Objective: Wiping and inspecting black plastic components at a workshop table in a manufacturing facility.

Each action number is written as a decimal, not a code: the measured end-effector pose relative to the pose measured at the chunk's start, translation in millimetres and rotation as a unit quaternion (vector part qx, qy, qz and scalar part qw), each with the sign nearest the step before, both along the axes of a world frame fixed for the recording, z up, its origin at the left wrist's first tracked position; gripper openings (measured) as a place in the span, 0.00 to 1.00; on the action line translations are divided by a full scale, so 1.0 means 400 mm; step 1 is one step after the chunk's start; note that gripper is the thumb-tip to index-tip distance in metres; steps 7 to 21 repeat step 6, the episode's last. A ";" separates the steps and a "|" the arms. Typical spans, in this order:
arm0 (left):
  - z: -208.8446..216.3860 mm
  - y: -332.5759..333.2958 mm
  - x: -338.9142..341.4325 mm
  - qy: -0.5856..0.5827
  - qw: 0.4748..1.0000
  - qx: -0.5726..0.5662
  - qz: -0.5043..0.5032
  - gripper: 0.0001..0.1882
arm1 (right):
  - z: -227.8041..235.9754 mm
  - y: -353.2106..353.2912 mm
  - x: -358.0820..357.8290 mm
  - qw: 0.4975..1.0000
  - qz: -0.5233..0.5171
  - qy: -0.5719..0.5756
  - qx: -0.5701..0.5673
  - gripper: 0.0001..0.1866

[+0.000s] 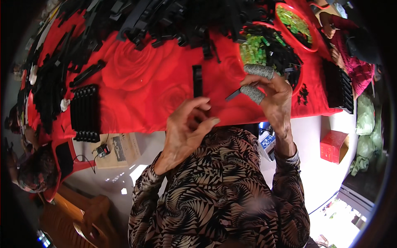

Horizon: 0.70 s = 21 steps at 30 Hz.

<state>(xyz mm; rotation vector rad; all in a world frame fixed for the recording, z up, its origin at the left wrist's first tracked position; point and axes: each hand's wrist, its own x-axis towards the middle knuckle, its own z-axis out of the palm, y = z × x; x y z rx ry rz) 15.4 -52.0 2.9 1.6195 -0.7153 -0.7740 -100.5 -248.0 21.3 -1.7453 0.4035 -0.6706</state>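
My left hand (186,130) is over the near edge of the red tablecloth, palm turned inward. Its thumb and forefinger are apart, and I see nothing between them. Just beyond its fingertips a black rectangular bar (197,78) lies lengthwise away from me. My right hand (273,95), with grey knitted sleeves on two fingers, pinches a small thin dark piece (233,95) whose tip points left. Behind that hand is a round red basin (301,78) of clear green pieces (253,50) and small black parts (285,60).
Long black parts (153,18) are heaped across the far side. A ribbed black stack (85,111) stands left, another (340,87) right. Beyond is a second red basin (316,39). A person in a pink sleeve (357,68) sits at the right; a red chair (60,165) is left.
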 end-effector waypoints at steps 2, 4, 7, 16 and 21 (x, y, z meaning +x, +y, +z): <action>0.000 -0.012 -0.001 0.007 1.000 -0.010 -0.022 0.25 | -0.008 0.030 0.002 0.999 0.015 0.006 -0.040 0.25; -0.010 -0.026 -0.001 0.003 0.999 -0.019 -0.030 0.25 | -0.012 0.049 0.008 0.998 0.030 -0.001 -0.057 0.25; -0.023 -0.024 -0.002 0.014 0.999 -0.024 -0.030 0.27 | -0.016 0.059 0.007 0.998 0.044 0.016 -0.051 0.26; -0.023 -0.024 -0.002 0.014 0.999 -0.024 -0.030 0.27 | -0.016 0.059 0.007 0.998 0.044 0.016 -0.051 0.26; -0.023 -0.024 -0.002 0.014 0.999 -0.024 -0.030 0.27 | -0.016 0.059 0.007 0.998 0.044 0.016 -0.051 0.26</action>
